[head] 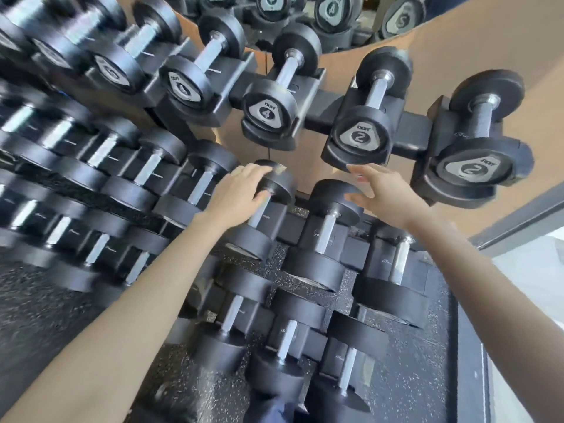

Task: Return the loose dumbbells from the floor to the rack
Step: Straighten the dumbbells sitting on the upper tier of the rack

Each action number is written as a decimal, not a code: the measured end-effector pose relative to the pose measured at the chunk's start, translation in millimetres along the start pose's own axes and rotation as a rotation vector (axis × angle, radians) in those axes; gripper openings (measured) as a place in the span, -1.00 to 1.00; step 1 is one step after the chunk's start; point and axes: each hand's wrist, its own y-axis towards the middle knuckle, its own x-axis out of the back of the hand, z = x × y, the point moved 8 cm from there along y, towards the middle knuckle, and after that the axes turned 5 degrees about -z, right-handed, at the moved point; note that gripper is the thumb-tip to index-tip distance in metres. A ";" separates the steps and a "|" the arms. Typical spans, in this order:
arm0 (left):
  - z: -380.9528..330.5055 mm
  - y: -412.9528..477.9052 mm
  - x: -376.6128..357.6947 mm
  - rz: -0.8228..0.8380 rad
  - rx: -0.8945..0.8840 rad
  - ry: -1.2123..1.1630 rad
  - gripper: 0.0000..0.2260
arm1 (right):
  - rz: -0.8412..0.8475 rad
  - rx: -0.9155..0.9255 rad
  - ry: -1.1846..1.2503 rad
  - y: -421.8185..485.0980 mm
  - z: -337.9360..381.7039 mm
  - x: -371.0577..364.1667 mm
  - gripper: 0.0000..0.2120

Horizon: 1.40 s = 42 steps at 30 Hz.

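The left hand (241, 190) rests on the far head of a dumbbell (262, 209) lying in a middle-tier cradle of the rack (412, 129); its grip is curled over that black head but not fully closed around it, so whether it bears any load cannot be told. The dumbbell's long axis runs from near to far, handle pointing away from the person, like its neighbours. The right hand (381, 193) hangs open and empty, fingers spread, just right of the left hand and above the next dumbbell (328, 227), not touching it. The left hand is therefore the nearer grip. No loose dumbbell shows on the speckled rubber floor (36, 300). The heads are matte black round discs, likely rubber-coated; the handles are bright metal bars. The upper-tier heads carry grey triangular plates marked 4 and 2.
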 end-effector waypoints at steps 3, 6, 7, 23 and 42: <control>5.1 -10.4 14.0 -0.003 -0.019 0.072 -0.57 | 0.001 0.016 -0.027 -2.9 12.7 -2.6 -0.46; 14.4 -7.3 26.7 -0.033 -0.022 0.085 -0.55 | -0.004 0.013 0.019 0.8 20.2 -5.2 -0.47; 18.2 -3.9 28.8 -0.033 -0.022 0.088 -0.54 | -0.005 0.008 0.033 4.2 22.8 -7.1 -0.46; 104.5 189.0 15.1 0.050 -0.212 0.057 -0.16 | -0.199 -0.224 0.025 199.2 29.3 -60.0 -0.17; 146.3 221.7 0.0 -0.111 -0.141 -0.014 -0.39 | 0.020 -0.180 -0.335 268.0 54.7 -57.1 -0.51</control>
